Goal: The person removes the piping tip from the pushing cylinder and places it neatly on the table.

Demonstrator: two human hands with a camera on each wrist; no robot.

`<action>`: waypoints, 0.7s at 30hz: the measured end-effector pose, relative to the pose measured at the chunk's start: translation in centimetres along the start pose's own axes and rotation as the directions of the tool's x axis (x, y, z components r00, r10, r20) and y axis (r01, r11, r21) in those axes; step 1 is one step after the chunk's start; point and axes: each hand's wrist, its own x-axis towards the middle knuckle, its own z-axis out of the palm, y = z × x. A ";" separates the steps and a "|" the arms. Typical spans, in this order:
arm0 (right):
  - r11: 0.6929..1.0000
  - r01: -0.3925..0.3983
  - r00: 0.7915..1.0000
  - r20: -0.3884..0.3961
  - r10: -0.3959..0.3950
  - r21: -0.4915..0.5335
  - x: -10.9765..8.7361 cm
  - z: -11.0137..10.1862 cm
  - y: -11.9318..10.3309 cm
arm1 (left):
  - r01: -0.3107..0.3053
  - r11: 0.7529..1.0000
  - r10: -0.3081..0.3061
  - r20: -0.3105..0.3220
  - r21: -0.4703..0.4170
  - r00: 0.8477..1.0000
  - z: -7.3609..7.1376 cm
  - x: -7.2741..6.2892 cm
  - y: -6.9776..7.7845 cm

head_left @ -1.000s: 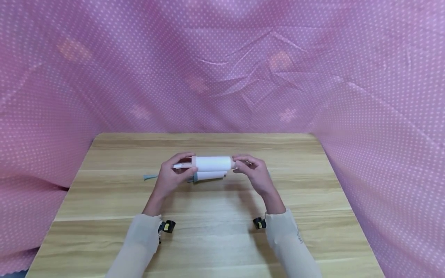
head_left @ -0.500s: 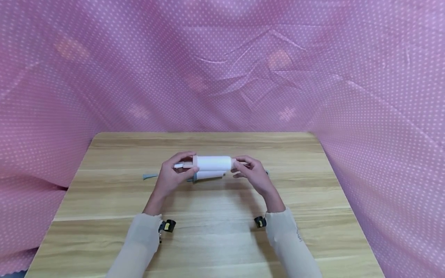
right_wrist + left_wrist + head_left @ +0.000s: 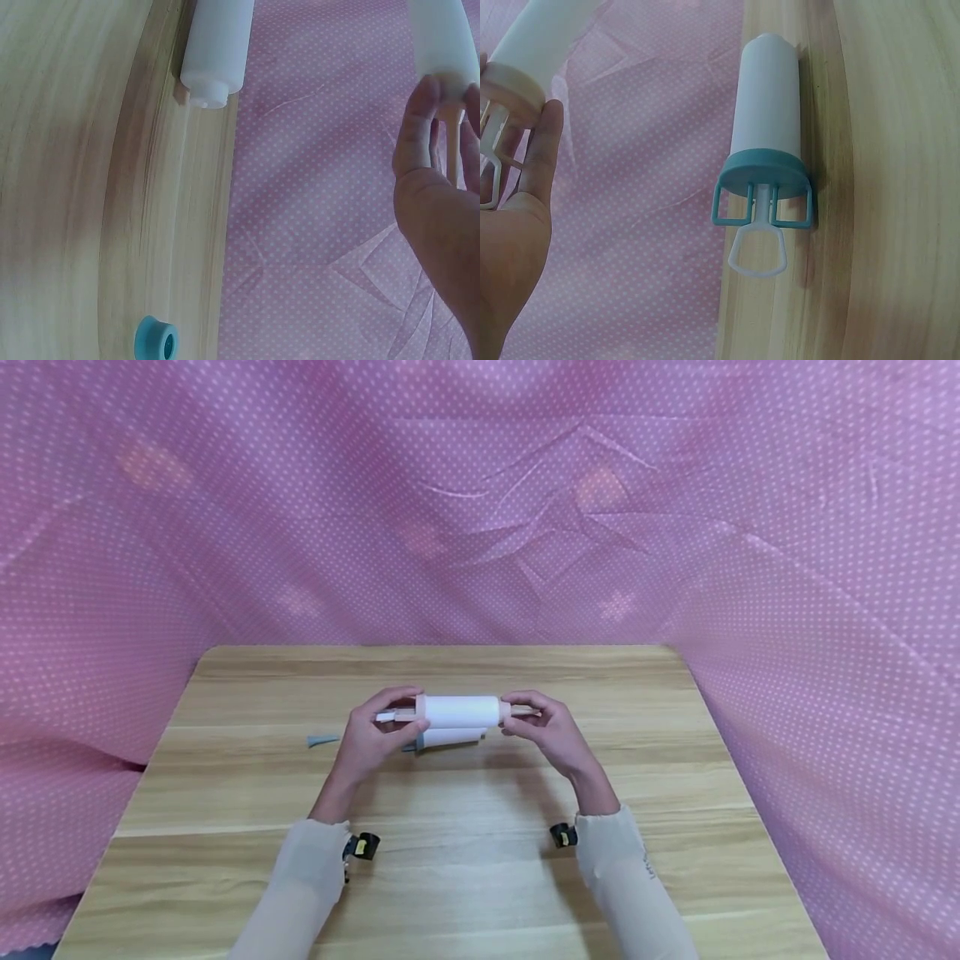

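Note:
Both hands hold a white piping syringe [image 3: 460, 712] with a beige collar level over the table. My left hand [image 3: 371, 727] grips it at the collar, beside the frame handles and white plunger loop. At the other end, my right hand [image 3: 551, 731] pinches the beige tip fitting between thumb and fingers; a slim beige nozzle [image 3: 452, 146] runs back between those fingers in the right wrist view. Below lies a second piping syringe [image 3: 769, 105] with a teal collar [image 3: 763, 172] and white pull loop, its bare spout [image 3: 209, 94] showing in the right wrist view.
A slim teal nozzle [image 3: 323, 740] lies on the wooden table [image 3: 465, 860] left of the left hand. A teal ring [image 3: 155, 339] lies near the table's far edge in the right wrist view. Pink dotted cloth [image 3: 480, 568] hangs behind and at both sides.
My right fingers have shifted around the beige tip fitting, and the slim nozzle now shows between them. The left hand and syringe have barely moved.

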 end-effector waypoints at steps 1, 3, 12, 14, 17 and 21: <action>1.000 0.005 1.000 0.001 -0.005 0.009 0.0 0.0 0.0 | -0.002 1.000 0.002 -0.001 0.001 1.000 0.0 0.0 0.0; 0.999 0.016 1.000 -0.004 -0.016 0.027 0.0 0.1 0.1 | -0.007 1.000 0.007 -0.003 0.004 1.000 0.0 0.0 0.0; 0.996 0.019 0.995 -0.099 -0.011 0.083 0.2 0.7 0.0 | -0.023 1.000 0.023 0.004 0.005 1.000 0.1 -0.1 0.1; 0.998 0.006 0.995 -0.104 0.001 0.064 0.2 0.7 0.0 | -0.021 1.000 0.021 0.002 0.007 1.000 0.0 0.0 -0.5; 0.999 -0.009 0.995 -0.101 0.012 0.034 0.1 0.6 0.0 | -0.021 1.000 0.021 -0.003 0.010 1.000 -0.1 0.2 -1.7; 1.000 -0.006 0.995 -0.095 0.005 -0.009 0.1 0.5 0.0 | -0.034 0.999 0.034 -0.005 0.005 0.999 -0.1 0.3 -2.6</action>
